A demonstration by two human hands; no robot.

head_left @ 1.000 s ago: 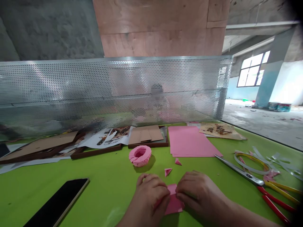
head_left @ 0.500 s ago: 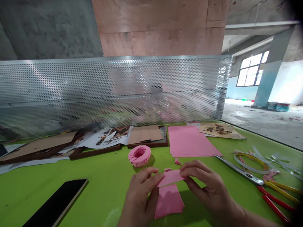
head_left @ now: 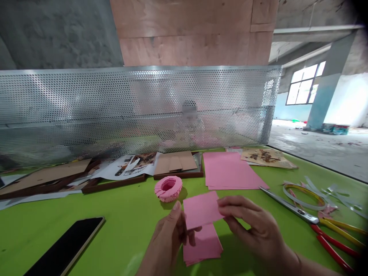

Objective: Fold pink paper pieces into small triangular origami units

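- Small pink rectangular paper slip (head_left: 201, 209) held raised above short stack of like pink slips (head_left: 202, 245) lying on green table (head_left: 129, 222).
- Left hand (head_left: 169, 239) pinching slip's left edge, thumb over fingers; right hand (head_left: 253, 226) pinching right edge with fingertips.
- Judged very light, thin, limp; creased or torn easily; best taken at opposite edges.
- Nearby: pink ring of folded paper pieces (head_left: 168, 188), matte; large flat pink sheets (head_left: 232, 174); steel scissors with red and yellow handles (head_left: 310, 218), hard and glossy; black phone (head_left: 69, 245).
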